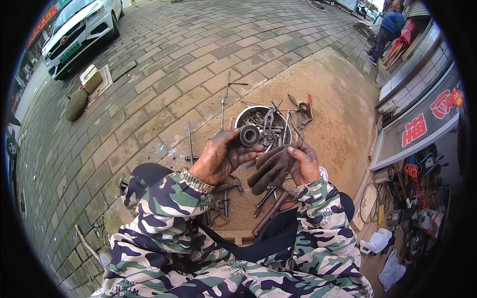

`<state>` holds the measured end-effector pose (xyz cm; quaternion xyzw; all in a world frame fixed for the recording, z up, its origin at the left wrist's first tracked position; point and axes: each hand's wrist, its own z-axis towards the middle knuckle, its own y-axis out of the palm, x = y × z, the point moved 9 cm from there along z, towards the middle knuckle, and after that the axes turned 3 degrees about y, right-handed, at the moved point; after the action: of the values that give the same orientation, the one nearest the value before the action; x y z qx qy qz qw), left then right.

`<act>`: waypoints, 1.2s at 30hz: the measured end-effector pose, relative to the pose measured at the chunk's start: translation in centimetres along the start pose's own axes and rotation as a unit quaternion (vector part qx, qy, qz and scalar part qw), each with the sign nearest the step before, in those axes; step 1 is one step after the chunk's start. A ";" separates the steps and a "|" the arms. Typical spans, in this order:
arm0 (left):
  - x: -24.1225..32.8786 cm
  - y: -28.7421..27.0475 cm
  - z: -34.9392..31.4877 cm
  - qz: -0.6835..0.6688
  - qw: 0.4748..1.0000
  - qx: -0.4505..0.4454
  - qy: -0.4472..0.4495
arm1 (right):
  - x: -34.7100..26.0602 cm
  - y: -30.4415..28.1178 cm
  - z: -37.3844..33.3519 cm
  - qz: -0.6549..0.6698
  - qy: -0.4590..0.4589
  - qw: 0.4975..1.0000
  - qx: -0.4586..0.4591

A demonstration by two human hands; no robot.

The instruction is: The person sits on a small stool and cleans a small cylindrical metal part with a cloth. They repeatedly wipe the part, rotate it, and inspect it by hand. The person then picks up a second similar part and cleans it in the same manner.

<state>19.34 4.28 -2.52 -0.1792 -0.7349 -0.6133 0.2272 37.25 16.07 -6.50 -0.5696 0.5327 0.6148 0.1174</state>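
Observation:
My left hand (218,158) is closed around a dark, thick metal ring (243,140) with a round hole, possibly a bearing, raised in front of the bowl. Between the thumb and fingers of my right hand (304,165) hangs a grimy dark brown work glove (268,171), its fingers drooping toward me. Behind both hands stands a round bowl (239,116) with a pale rim, full of metal parts and pliers. A hammer (232,185) lies below my left wrist. A thick rusty bar or pipe (271,214) leans below the glove.
A T-shaped wrench (227,85) lies on the paving beyond the bowl, and more hand tools (304,109) are to its right. At right, a glass panel (422,124) stands above cluttered tools and cables. A white car (82,32) and a seated person (390,30) are farther off.

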 end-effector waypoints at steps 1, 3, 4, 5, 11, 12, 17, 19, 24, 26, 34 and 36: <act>0.0 0.2 -0.2 -0.003 1.000 -0.007 -0.002 | -0.4 0.9 -0.4 0.003 -0.004 1.000 -0.010; -0.3 0.7 -0.3 -0.014 1.000 -0.025 -0.008 | -2.0 3.0 -1.9 0.002 -0.015 1.000 -0.025; -0.6 1.0 -0.2 -0.030 0.999 -0.031 -0.012 | -2.6 3.4 -2.6 -0.004 -0.019 1.000 -0.024; -0.9 1.2 0.0 -0.018 0.999 -0.029 -0.009 | -3.0 3.0 -2.8 -0.023 -0.038 0.999 -0.011; 0.6 3.3 -0.7 0.290 0.948 -0.016 0.127 | -4.8 2.7 -3.8 -0.077 -0.079 0.994 0.002; 0.8 3.5 -0.5 0.324 0.933 -0.027 0.152 | -4.8 2.5 -3.9 -0.073 -0.081 0.994 0.005; 0.8 3.4 -0.5 0.444 0.876 0.004 0.187 | -4.4 2.8 -4.4 -0.039 -0.061 0.997 -0.003; 0.3 3.6 0.2 0.442 0.876 -0.015 0.191 | -5.1 0.9 -4.6 -0.082 -0.095 0.991 0.046; 4.8 -1.5 0.1 0.102 0.983 0.066 0.134 | -7.8 -0.5 -5.4 -0.191 -0.159 0.966 0.076; 6.5 -3.5 0.6 -0.053 0.991 0.030 0.118 | -8.7 -1.1 -6.5 -0.245 -0.197 0.945 0.091; 10.8 -6.3 -2.0 -0.112 0.983 0.028 0.140 | -10.9 -2.8 -7.9 -0.285 -0.252 0.913 0.149; 11.2 -6.0 -2.5 -0.103 0.983 0.027 0.147 | -11.2 -2.8 -8.0 -0.291 -0.257 0.908 0.156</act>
<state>7.09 0.54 -0.87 -0.0042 -0.7239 -0.6334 0.2733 47.61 16.10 3.03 -0.4959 0.3837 0.5877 0.5114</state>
